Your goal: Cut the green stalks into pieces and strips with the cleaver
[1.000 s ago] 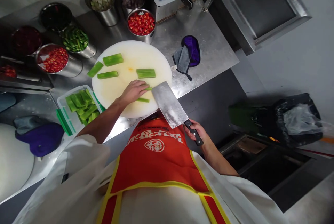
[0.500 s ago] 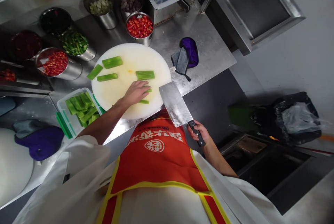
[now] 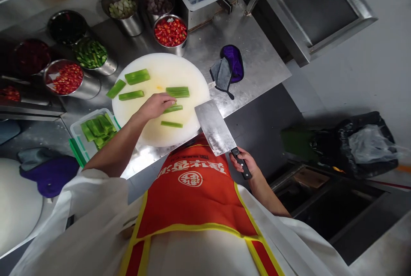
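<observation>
The rectangular vegetable strips [image 3: 172, 124] are bright green, the round plastic board [image 3: 186, 70] white with a small orange-yellow stain [image 3: 159, 88]. The broad steel cleaver [image 3: 213, 125] is silver-grey with darker mottling, its handle [image 3: 236, 153] black. Yellow edging [image 3: 205, 226] and white lettering [image 3: 190, 179] mark the red cloth apron [image 3: 189, 207].

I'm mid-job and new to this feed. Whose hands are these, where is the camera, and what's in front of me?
There is no machine here: these are a person's two bare hands. One head-worn camera looks forward and down, so the red apron is the wearer's own. The right hand holds a cleaver by its handle. The left hand is at a green strip on the white board; whether it grips the strip, I can't tell. More green pieces lie on the board, and others sit in the clear box to its left. Steel cups of chopped food stand behind.
</observation>
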Tool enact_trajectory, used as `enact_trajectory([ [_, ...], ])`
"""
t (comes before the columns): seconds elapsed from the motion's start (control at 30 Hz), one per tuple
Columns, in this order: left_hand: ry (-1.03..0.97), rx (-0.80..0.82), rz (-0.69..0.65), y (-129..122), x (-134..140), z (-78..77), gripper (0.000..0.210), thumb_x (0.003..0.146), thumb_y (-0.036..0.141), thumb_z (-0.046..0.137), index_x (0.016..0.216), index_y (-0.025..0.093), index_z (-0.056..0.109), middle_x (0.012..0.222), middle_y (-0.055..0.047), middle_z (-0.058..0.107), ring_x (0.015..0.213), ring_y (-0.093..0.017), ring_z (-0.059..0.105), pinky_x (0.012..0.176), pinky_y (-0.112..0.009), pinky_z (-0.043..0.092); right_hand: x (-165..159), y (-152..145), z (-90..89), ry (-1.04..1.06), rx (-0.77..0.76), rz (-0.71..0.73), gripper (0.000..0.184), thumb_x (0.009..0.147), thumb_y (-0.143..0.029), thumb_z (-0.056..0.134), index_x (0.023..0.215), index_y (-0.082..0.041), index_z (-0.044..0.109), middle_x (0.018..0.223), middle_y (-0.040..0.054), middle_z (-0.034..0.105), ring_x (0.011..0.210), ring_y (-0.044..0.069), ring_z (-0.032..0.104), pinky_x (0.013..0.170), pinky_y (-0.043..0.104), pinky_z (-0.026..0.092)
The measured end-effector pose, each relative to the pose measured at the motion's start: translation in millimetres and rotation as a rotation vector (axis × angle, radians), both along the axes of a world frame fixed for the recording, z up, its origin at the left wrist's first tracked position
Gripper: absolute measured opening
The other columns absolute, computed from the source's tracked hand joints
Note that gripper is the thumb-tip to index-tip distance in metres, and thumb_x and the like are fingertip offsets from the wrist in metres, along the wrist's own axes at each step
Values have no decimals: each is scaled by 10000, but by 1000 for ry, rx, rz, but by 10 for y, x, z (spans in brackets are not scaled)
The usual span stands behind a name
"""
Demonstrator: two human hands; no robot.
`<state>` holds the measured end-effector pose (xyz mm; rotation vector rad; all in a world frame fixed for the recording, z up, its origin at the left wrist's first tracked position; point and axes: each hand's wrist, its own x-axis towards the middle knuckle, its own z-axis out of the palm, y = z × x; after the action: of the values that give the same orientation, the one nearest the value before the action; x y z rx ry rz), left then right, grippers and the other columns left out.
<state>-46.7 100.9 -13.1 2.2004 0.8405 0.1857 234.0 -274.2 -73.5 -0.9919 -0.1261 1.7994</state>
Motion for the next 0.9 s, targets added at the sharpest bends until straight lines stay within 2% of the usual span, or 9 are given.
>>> enact_trajectory([
  [0.17,49,122,-124,29,147,-343,313,980,377,498,959,248,783,898,-46,668,853,-197,622,809,-348,521,-7,5,15,-14,-1,-7,192,743,-293,667,866,-196,555,625,-24,585,359,59,310,264,165,282],
  [0.23,51,194,-143,4,184,-413,319,980,366,493,934,245,784,885,-52,642,878,-207,602,831,-362,511,-15,4,21,-19,-2,-6,187,745,-288,666,865,-194,558,628,-22,590,358,59,311,269,167,289],
  [0.3,44,266,-131,-31,178,-404,303,978,368,505,954,247,781,911,-59,638,918,-220,587,877,-380,499,-23,3,20,-24,-8,-5,187,743,-288,670,863,-194,561,628,-21,592,355,58,313,273,167,293],
  [0.37,44,318,-109,-115,127,-328,296,985,383,504,1010,248,767,964,-65,649,954,-231,580,907,-392,490,-29,2,14,-25,-11,-8,197,734,-293,679,859,-194,564,626,-20,593,350,59,314,272,169,293],
  [0.5,159,340,-229,-544,-86,-151,280,998,364,484,1011,230,730,1023,-75,679,986,-247,592,898,-403,485,-31,6,5,-18,-8,-16,213,719,-304,696,848,-193,568,622,-17,596,352,61,320,273,170,294],
  [0.6,299,401,-133,-924,-273,-146,243,978,269,475,1066,196,689,1082,-128,673,1033,-291,595,894,-439,478,-24,11,5,-17,-11,-16,206,724,-299,688,858,-191,575,623,-16,602,353,62,325,275,169,297],
  [0.67,341,408,-53,-1055,-362,-212,237,969,251,471,1079,181,669,1085,-154,663,1035,-312,597,881,-457,478,-18,17,3,-14,-12,-12,212,719,-293,684,874,-188,585,618,-18,602,349,62,322,271,167,294],
  [0.8,361,286,22,-985,-410,-362,183,942,337,536,942,198,655,946,-118,663,903,-280,623,804,-420,503,-2,48,-7,-11,-8,-4,220,715,-294,682,882,-189,584,622,-19,603,345,60,319,268,166,292],
  [0.9,325,188,-2,-867,-382,-375,212,941,371,535,852,220,654,890,-74,667,836,-229,632,754,-360,514,5,75,-17,-9,6,1,223,718,-297,682,881,-193,572,623,-20,601,342,61,322,267,168,295],
])
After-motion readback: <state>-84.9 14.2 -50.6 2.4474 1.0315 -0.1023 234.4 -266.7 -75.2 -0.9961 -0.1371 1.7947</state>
